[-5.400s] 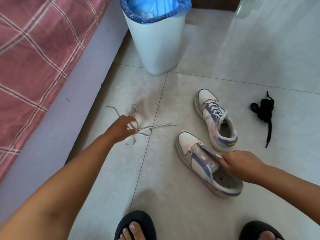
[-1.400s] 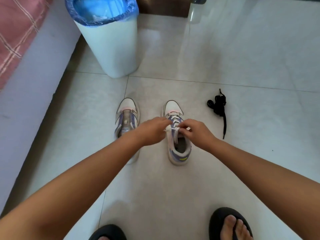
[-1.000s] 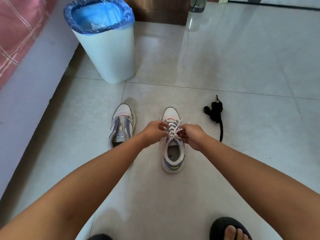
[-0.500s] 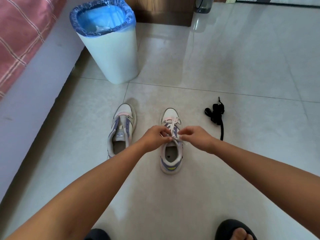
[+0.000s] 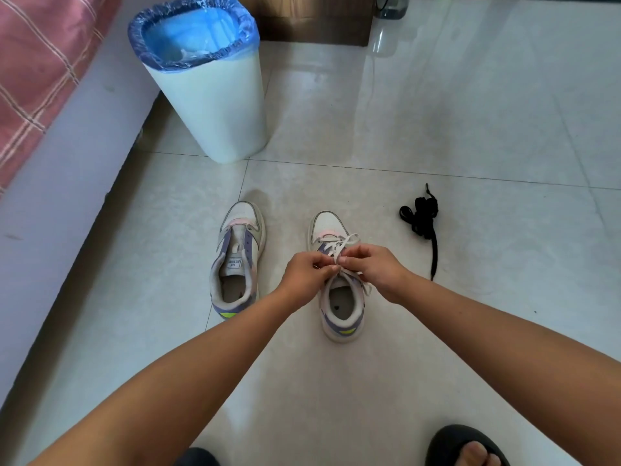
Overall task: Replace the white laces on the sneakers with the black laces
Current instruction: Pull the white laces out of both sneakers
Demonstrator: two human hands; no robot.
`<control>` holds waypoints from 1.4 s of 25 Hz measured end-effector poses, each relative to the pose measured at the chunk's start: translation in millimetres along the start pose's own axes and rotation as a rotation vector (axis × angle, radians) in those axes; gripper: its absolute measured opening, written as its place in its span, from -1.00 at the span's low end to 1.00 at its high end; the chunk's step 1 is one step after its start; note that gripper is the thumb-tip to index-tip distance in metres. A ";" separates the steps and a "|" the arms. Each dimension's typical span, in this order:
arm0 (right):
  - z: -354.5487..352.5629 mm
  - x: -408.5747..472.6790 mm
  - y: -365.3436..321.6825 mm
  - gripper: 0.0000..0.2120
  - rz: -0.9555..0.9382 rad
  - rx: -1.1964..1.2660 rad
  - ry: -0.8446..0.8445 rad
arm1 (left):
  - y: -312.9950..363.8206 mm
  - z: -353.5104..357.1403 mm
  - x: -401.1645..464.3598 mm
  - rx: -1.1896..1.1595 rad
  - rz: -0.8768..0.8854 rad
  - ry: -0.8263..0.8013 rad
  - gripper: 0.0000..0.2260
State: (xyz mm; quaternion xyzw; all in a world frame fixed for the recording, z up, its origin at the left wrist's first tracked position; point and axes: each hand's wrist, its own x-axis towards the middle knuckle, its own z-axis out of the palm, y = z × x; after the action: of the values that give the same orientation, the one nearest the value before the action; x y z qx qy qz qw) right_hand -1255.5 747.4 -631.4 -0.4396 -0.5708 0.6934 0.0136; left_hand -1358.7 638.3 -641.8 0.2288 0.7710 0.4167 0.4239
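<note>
Two white, purple and pink sneakers stand side by side on the tiled floor, toes pointing away from me. The left sneaker (image 5: 237, 260) has no lace in it. The right sneaker (image 5: 339, 307) still carries its white lace (image 5: 342, 244), loosened over the tongue. My left hand (image 5: 307, 275) and my right hand (image 5: 374, 265) meet above that tongue, and each pinches the white lace with fingertips. A bundle of black laces (image 5: 424, 220) lies on the floor to the right of the sneakers, one end trailing toward me.
A white bin (image 5: 210, 92) with a blue liner stands beyond the sneakers. A bed with a pink checked cover (image 5: 37, 68) runs along the left. Dark furniture (image 5: 312, 28) sits at the back. My feet in black slippers (image 5: 465, 447) are at the bottom edge.
Earlier my left hand laid the removed white lace aside and both sneakers were stood side by side. Over the last second both hands keep working the right sneaker's lace, which sits looser now.
</note>
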 end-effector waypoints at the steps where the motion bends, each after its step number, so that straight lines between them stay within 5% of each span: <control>1: 1.9 1.2 2.1 -0.90 0.025 0.026 0.018 | -1.1 0.3 0.3 0.050 0.012 0.032 -0.96; 7: -21.2 31.2 -22.3 -0.77 0.189 0.243 0.376 | 0.6 2.3 0.8 0.129 0.004 0.082 -0.90; 11: -76.0 47.2 -77.2 -0.75 0.065 0.564 0.663 | 1.5 0.7 -1.4 0.107 -0.008 0.065 -0.90; 16: -123.2 51.0 -121.6 -0.75 -0.092 0.828 0.759 | 6.8 -5.0 0.9 0.240 0.017 0.001 -0.95; 19: -117.4 46.7 -122.9 -0.81 -0.105 0.412 0.643 | 10.5 -8.7 1.1 0.199 0.002 -0.078 -0.91; 21: -83.6 35.5 -91.5 -0.84 -0.025 -0.090 0.342 | 13.2 -9.4 1.5 0.229 -0.004 -0.105 -0.90; 24: -28.5 13.8 -29.1 -0.35 0.025 -0.534 -0.175 | 22.7 -11.8 3.3 0.497 0.049 -0.144 -0.86; 27: -10.3 10.3 0.1 -0.09 -0.158 -0.718 -0.151 | 43.9 -15.5 3.9 0.640 0.081 -0.224 -0.83; 30: -17.4 15.8 4.1 -0.02 -0.101 -0.673 0.013 | 76.5 -26.8 0.4 0.225 0.008 -0.295 -0.81; 35: -22.9 6.3 30.3 -0.25 0.092 -0.444 0.041 | 139.9 -82.3 -0.3 -0.696 0.156 -0.273 -0.79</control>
State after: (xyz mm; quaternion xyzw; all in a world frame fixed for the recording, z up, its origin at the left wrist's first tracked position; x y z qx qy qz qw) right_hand -1230.4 758.0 -658.6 -0.4712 -0.6885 0.5416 -0.1034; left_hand -1428.1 677.8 -500.4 0.1827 0.5000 0.6504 0.5419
